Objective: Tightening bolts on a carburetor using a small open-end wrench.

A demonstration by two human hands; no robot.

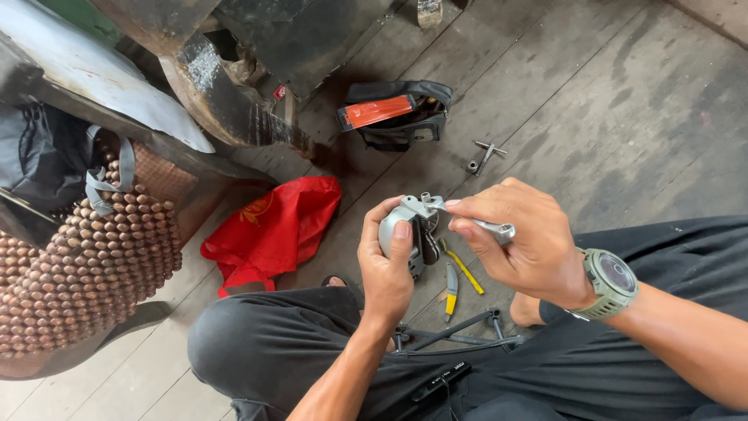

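Your left hand [387, 269] is wrapped around a small grey metal part [405, 234], thumb pressed flat on its front, so it stays braced at chest height over your knees. Your right hand [518, 242] is closed around one silver wrench [471, 222], pinched between thumb and forefinger with the handle running out toward 3 o'clock; its head sits on a fitting at the top of the part, which looks like the reason you hold the part so firmly.

On the wooden floor [608, 109], counted:
- one yellow-handled pliers [456, 273] just below your hands, within easy reach
- one black tool pouch [397, 113] at 12 o'clock, lying open with an orange item showing
- one small metal cross-shaped tool [485, 154] at 1 o'clock, apart from the pouch
- one red cloth bag [273, 230] at 9 o'clock
- one beaded seat cover [86, 265] farther out at 9 o'clock
- one black metal frame [460, 331] by your legs at 6 o'clock

You wear one green watch [612, 282] on your right wrist.
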